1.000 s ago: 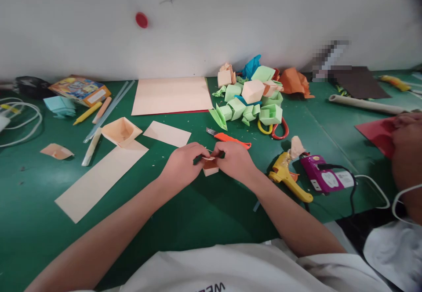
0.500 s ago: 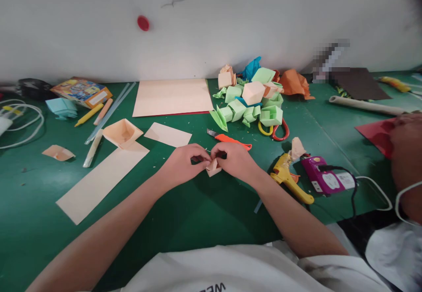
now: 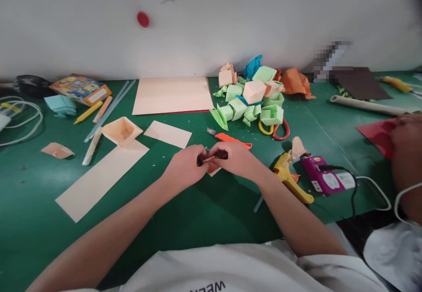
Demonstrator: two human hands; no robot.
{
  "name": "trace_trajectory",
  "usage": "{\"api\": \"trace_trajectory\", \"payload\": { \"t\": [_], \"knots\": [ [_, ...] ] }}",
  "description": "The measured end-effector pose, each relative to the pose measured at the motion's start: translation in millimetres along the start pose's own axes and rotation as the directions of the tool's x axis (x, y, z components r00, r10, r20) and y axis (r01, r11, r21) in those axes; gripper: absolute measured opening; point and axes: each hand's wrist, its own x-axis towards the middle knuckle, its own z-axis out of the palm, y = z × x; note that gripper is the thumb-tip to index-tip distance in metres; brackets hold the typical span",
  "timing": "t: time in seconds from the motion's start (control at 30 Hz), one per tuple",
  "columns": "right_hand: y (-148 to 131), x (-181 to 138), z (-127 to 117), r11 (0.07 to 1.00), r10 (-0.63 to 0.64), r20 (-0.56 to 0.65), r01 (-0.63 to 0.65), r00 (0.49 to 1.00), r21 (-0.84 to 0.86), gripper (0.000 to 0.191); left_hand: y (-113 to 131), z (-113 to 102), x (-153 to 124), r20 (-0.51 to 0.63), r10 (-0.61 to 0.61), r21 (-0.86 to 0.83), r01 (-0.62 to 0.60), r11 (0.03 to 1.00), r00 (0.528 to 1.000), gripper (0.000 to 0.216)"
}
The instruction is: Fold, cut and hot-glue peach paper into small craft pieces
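Between my two hands is a small peach folded paper piece (image 3: pixel 214 169), shaped like a little box, partly covered by the fingers. My left hand (image 3: pixel 187 164) pinches its left side. My right hand (image 3: pixel 234 160) is closed on its right side, thumb and fingertips meeting near the top. Just beyond the hands lies an orange box cutter (image 3: pixel 231 139), its blade pointing left. A peach paper rectangle (image 3: pixel 168 134) is to the left of it. Further left, an open peach paper box (image 3: pixel 122 131) rests on the end of a long paper strip (image 3: pixel 102 182).
Several green and peach folded papers (image 3: pixel 250 94) are heaped at the back, by scissors (image 3: pixel 281 129). Right of my arm are a yellow glue gun (image 3: pixel 290 180) and a purple power strip (image 3: pixel 325 175). Another person's hand (image 3: pixel 409 134) holds red paper (image 3: pixel 376 135). A peach sheet (image 3: pixel 173 95) lies near the wall.
My fingers have shifted on the small folded paper, drawing closer together over its top, and more of its inner side now shows. The view has tilted slightly.
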Motion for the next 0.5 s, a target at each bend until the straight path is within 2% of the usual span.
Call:
{"api": "trace_trajectory", "payload": {
  "t": [0.17, 0.4, 0.5],
  "knots": [
    [0.8, 0.5, 3.1, 0.985, -0.037, -0.070, 0.025, 0.997, -0.170, 0.008, -1.1, 2.7, 0.2, -0.020, 0.027, 0.069, -0.026, 0.997, 0.999, 0.011],
    [-1.7, -1.3, 8.9, 0.977, -0.088, -0.081, 0.070, 0.993, -0.201, 0.012, -0.5, 4.6, -3.6, -0.038, 0.148, 0.218, -0.137, 0.966, 0.988, 0.017],
    [-3.4, -3.5, 9.2, 0.982, -0.077, -0.090, 0.060, 0.993, -0.180, 0.006, -3.0, 3.7, -4.3, -0.070, 0.176, 0.251, -0.153, 0.956, 0.982, 0.020]
  ]
}}
